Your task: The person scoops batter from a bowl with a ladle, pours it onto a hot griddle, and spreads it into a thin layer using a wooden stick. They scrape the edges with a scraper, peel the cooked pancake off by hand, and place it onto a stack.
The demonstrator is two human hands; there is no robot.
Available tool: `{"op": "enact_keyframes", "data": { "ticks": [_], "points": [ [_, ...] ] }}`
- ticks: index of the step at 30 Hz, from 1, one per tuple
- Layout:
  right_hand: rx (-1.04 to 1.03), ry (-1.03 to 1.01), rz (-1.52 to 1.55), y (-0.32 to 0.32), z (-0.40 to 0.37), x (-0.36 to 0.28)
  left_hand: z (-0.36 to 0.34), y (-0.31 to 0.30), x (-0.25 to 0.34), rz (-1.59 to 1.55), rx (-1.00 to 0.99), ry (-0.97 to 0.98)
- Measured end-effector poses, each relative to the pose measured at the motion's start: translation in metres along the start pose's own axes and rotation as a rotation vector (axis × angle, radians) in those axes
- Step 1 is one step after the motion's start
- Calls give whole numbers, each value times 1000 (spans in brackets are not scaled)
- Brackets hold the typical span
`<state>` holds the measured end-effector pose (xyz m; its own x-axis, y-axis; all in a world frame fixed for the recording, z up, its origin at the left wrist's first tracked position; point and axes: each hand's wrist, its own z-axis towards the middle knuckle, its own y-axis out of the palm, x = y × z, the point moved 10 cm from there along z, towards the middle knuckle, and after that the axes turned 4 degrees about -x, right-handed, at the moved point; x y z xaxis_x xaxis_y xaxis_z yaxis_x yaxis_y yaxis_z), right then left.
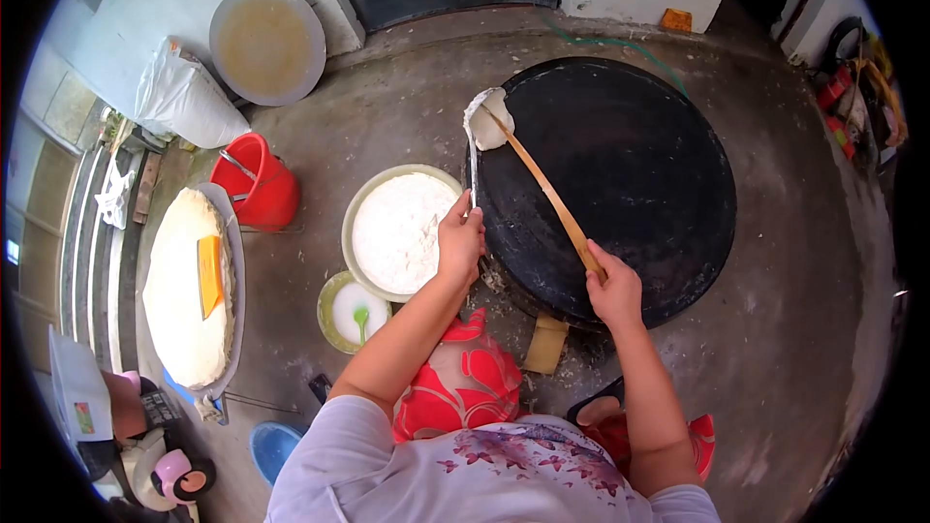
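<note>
My left hand (461, 238) is closed round the handle of a ladle (474, 167), whose batter-coated bowl is at the left rim of a large round black griddle (620, 184). In my right hand (614, 283) is the end of a long wooden stick (547, 189). The stick slants up and left across the griddle, and its far tip meets the pale batter (496, 122) at the ladle. Beside my left hand stands a wide basin of white batter (402, 232). Below it, a smaller green bowl (334, 330) holds white liquid and a green spoon (361, 323).
Left of the basin are a red bucket (278, 196) and a stack of pale flat sheets (179, 286) with a yellow scraper (209, 276) on top. A white sack (189, 102) and round tray (267, 44) lean near the wall. A blue basin (275, 446) sits lower left.
</note>
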<state>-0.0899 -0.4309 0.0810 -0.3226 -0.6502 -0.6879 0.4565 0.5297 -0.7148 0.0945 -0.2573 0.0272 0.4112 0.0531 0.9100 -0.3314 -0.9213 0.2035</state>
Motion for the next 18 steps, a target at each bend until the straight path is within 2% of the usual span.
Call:
{"op": "enact_keyframes", "data": {
  "ticks": [5,9,11,13,14,15,18],
  "points": [
    [7,18,93,-2,-1,11,14,9,-8,51,-40,-29],
    [24,14,-44,-35,-7,-9,54,15,2,206,-21,-24],
    [29,20,-118,-40,-12,-9,63,22,19,156,-49,-35],
    [52,-226,-308,-36,-20,-25,63,39,33,-156,-164,-149],
    [53,-227,-308,-33,-20,-24,58,43,39,-270,-151,-214],
    [4,-317,-401,-22,-22,-31,59,42,47,-270,-150,-212],
    [-39,-472,-553,5,-16,-31,44,73,62,-738,-478,-404]
  ]
}}
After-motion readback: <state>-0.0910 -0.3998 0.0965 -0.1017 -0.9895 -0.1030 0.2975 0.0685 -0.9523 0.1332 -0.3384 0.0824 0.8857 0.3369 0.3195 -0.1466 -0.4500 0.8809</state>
